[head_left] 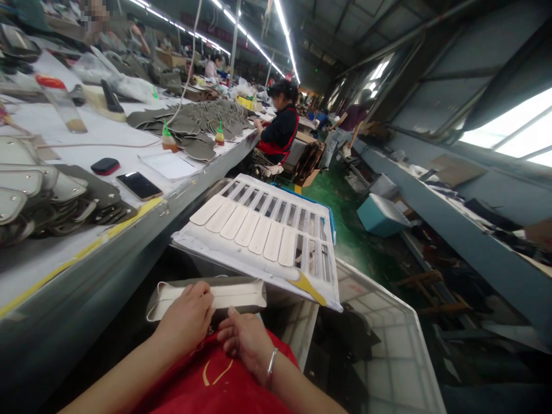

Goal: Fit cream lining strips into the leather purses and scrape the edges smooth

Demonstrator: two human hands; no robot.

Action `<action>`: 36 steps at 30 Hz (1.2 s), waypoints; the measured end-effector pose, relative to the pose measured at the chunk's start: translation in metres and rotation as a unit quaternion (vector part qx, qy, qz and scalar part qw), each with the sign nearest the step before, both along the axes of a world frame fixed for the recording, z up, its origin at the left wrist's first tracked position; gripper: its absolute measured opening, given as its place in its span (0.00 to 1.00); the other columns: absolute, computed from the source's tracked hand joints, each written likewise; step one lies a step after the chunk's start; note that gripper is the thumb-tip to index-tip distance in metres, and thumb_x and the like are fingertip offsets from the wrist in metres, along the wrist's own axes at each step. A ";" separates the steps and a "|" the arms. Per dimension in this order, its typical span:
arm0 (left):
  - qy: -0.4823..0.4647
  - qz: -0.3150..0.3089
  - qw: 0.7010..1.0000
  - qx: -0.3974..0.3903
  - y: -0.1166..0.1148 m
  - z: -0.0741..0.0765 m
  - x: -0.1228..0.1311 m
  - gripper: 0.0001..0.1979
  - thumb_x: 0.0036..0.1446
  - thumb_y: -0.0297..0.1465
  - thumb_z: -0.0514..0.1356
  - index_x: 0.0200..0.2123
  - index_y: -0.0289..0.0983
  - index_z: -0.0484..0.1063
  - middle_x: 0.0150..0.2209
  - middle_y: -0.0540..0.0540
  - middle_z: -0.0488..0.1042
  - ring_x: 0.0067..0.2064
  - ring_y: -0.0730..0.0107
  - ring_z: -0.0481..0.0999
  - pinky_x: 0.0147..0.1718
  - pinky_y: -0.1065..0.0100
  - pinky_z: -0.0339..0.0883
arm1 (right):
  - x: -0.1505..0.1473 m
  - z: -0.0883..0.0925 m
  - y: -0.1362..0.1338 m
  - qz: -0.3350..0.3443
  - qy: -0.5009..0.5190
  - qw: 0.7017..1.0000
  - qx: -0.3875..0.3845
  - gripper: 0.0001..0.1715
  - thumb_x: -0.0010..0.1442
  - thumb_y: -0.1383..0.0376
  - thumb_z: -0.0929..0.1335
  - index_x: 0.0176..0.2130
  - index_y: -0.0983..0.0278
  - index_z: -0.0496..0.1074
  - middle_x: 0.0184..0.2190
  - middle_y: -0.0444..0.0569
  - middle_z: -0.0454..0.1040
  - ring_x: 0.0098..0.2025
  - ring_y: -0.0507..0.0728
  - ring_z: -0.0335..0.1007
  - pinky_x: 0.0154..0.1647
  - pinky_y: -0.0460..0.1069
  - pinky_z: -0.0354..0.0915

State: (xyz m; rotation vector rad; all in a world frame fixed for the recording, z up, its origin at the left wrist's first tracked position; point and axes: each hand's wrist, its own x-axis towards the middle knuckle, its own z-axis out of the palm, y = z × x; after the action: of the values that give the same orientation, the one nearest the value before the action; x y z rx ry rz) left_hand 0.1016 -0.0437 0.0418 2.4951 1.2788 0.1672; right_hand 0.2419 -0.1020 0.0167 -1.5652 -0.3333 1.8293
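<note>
Across my lap lies a long grey-and-white bag piece (241, 294) with a white stitched panel facing up and raised, folded corners. My left hand (190, 310) is closed over its near edge, fingers bent down onto the white panel. My right hand (248, 339) is at the same near edge, thumb against the grey side and fingers curled; part of its grip is hidden. Just beyond, a slatted white rack (259, 270) carries a row of white rounded strips (235, 223).
On the left workbench (181, 198) lie a phone (138, 186), grey cut pieces (194, 123), glue bottles (169, 140) and stacked white-and-grey parts (26, 184). A white crate (401, 339) stands at my right. A co-worker (280, 126) sits farther along the bench.
</note>
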 end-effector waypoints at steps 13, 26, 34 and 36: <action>-0.007 0.076 0.996 0.055 0.005 0.002 -0.053 0.08 0.55 0.33 0.55 0.27 0.38 0.70 0.48 0.43 0.71 0.49 0.53 0.66 0.43 0.51 0.60 | -0.034 0.007 0.012 0.007 -0.005 1.000 -0.003 0.27 0.68 0.58 0.53 0.29 0.72 0.67 0.16 0.47 0.69 0.10 0.46 0.60 0.10 0.40 0.46; -0.137 0.060 0.979 0.136 0.009 -0.036 -0.085 0.12 0.57 0.35 0.54 0.25 0.37 0.70 0.54 0.41 0.67 0.57 0.55 0.60 0.53 0.53 0.62 | -0.066 0.011 0.020 0.064 -0.075 0.995 0.003 0.29 0.68 0.56 0.52 0.27 0.71 0.67 0.16 0.49 0.70 0.10 0.46 0.58 0.10 0.40 0.46; -0.153 0.066 0.973 0.159 0.009 -0.044 -0.090 0.11 0.57 0.34 0.54 0.25 0.37 0.69 0.53 0.38 0.68 0.56 0.54 0.63 0.52 0.52 0.64 | -0.090 0.020 0.027 0.114 -0.051 0.992 -0.008 0.31 0.68 0.57 0.50 0.26 0.71 0.66 0.16 0.48 0.68 0.10 0.46 0.59 0.09 0.39 0.46; -0.167 0.079 0.971 0.152 0.008 -0.045 -0.095 0.10 0.57 0.35 0.53 0.28 0.37 0.68 0.54 0.38 0.66 0.55 0.56 0.64 0.52 0.54 0.65 | -0.097 0.023 0.028 0.116 -0.043 0.992 -0.010 0.31 0.68 0.58 0.50 0.26 0.70 0.66 0.16 0.48 0.68 0.10 0.46 0.59 0.09 0.39 0.47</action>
State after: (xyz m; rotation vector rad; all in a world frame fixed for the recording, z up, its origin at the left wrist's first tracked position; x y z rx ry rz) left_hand 0.0068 -0.0353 -0.0036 2.4591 1.3861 0.8418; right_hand 0.1452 -0.0743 0.0395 -1.6814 -0.5601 1.9468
